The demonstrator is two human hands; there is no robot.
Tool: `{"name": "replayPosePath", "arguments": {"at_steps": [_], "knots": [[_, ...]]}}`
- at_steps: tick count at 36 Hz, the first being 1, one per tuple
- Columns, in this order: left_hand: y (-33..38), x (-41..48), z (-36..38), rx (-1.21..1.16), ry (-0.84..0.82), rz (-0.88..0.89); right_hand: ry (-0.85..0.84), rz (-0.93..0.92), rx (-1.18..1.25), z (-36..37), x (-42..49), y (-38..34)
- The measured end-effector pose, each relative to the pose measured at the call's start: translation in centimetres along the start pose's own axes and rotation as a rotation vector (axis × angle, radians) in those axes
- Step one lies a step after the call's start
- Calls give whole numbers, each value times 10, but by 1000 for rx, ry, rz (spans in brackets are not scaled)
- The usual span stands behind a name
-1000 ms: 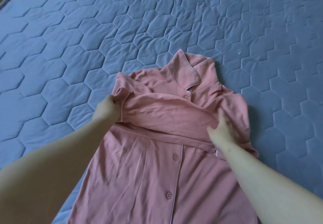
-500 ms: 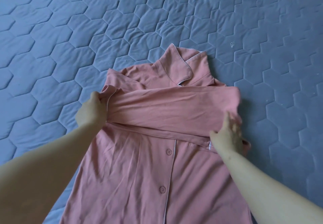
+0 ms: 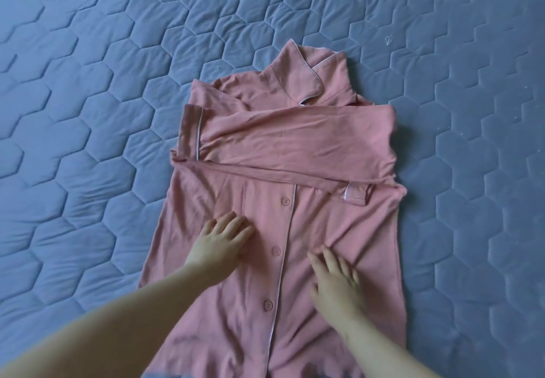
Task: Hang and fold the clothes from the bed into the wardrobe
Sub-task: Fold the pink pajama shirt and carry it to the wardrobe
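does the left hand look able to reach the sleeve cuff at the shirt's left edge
Probably yes: the left hand lies flat on the shirt below that cuff, which sits uncovered on top, only fabric between them.

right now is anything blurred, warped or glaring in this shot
Head view: soft even light, no glare; the pink shirt is sharp, the right hand slightly motion-blurred, the left hand less so; the hexagons of the quilt bend toward the edges from the wide lens.

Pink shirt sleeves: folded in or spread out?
Folded in. Both sleeves lie crossed over the pink shirt, cuffs at opposite sides; left hand and right hand rest flat on its unfolded body.
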State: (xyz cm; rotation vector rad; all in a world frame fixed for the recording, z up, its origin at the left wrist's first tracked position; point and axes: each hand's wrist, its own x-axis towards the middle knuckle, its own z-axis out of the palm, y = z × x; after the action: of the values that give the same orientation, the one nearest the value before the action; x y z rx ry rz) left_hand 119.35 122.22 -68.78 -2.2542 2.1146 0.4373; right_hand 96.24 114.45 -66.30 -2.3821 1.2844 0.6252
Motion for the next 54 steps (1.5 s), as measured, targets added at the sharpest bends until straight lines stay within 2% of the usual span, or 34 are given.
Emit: {"name": "replayPosePath", "arguments": {"at_steps": [6, 10, 14, 19, 22, 24, 26, 29, 32, 34, 35, 39, 43, 50, 54], "knots": [[1, -56, -4, 9, -184, -38, -140, -19, 23, 16, -66, 1], [17, -86, -20, 4, -409, -19, -373, -11, 62, 19, -97, -5], [28, -118, -11, 51, -547, 142, -484, -46, 25, 30, -115, -12], [33, -144, 24, 208, -557, 157, -392, -62, -154, 42, -122, -5], [35, -144, 33, 244, -421, 180, -253, -56, -148, 47, -117, -4], [37, -143, 32, 255, -262, 232, -134, -34, -175, 59, -114, 5], [38, -135, 26, 190, -238, 207, -67, -12, -165, 58, -113, 6], [43, -119, 3, 123, -197, 128, -69, 77, -116, 48, -110, 6], [45, -104, -21, 99, -350, 59, -84, 110, -94, 39, -107, 10], [44, -99, -27, 110, -517, -43, -102, 137, -89, 29, -105, 10], [45, -96, -32, 80, -535, -78, -111, 153, -81, 23, -104, 9], [46, -87, -52, -40, -484, -159, -118, 185, -31, -2, -106, 9], [51, -75, -72, -119, -450, -127, -92, 126, 69, -30, -106, 3], [49, -34, -108, -115, -545, -54, -98, -97, -12, -78, -84, -2], [40, 4, -129, -32, -502, -58, -114, -200, -58, -107, -60, -4]]}}
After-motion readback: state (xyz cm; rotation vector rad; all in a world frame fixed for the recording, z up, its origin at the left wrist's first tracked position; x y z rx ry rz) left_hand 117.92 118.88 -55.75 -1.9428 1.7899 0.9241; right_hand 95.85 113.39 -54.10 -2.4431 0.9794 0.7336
